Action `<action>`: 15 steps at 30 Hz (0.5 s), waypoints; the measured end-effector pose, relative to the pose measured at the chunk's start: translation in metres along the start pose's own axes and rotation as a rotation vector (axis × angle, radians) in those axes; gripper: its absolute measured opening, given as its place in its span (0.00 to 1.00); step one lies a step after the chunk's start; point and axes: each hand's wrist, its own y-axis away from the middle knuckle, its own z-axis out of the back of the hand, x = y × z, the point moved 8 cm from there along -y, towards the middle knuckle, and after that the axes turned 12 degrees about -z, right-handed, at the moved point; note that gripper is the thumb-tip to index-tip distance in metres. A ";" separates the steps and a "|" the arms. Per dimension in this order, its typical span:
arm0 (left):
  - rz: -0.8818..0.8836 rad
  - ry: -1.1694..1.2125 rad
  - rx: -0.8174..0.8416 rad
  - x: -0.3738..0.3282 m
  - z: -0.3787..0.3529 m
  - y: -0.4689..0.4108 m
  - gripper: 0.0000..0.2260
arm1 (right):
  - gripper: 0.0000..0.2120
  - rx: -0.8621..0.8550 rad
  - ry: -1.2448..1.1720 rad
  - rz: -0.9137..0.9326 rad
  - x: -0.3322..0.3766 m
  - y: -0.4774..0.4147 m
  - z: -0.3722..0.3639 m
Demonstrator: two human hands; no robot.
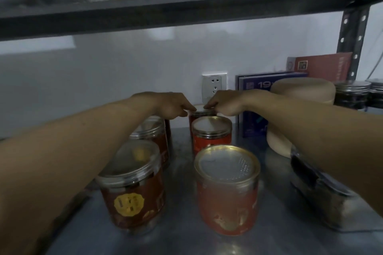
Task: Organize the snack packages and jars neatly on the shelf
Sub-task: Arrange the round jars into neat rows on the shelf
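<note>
Placement of back jar [202, 112], seemingly: top pinched by left hand [172, 106] and right hand [224, 103]; next, gentle release, in line.

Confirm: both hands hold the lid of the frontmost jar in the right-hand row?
No. The head view shows the left hand and right hand holding the lid of the rearmost jar in the right-hand row, by the wall socket; the frontmost jar stands untouched.

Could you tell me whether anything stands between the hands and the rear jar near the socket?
Nothing visible does: the left hand and right hand both grip the rear jar at its lid.
</note>
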 end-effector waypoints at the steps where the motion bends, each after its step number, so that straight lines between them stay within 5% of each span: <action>1: -0.003 -0.006 0.002 0.000 0.000 -0.001 0.19 | 0.21 0.003 0.003 0.001 -0.001 0.000 0.000; 15: -0.009 0.009 -0.042 -0.005 0.000 0.001 0.20 | 0.21 0.017 -0.037 0.019 -0.004 0.005 -0.002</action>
